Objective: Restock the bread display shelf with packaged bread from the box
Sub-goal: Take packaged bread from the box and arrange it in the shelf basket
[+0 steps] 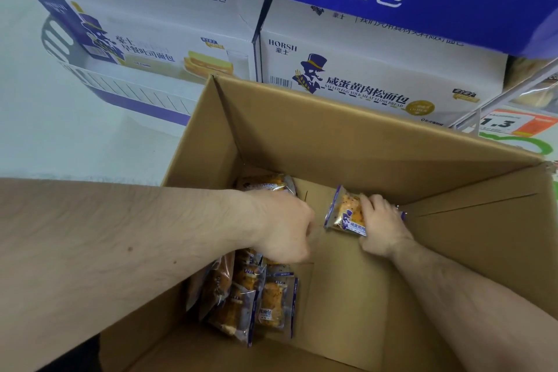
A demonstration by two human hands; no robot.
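Right hand (382, 225) clamped on bread packet (342, 214) mid-box (347, 136) (left hand's (283, 229) grip hidden).

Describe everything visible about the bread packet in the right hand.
The bread packet is a small clear plastic pouch with blue-purple edges and a printed label, showing orange-brown bread flecked with dark bits. It sits tilted, raised above the floor of the cardboard box, near the far wall. The right hand grips its right side, fingers curled over the top edge. Nothing else touches it; the other packets lie apart to the left.
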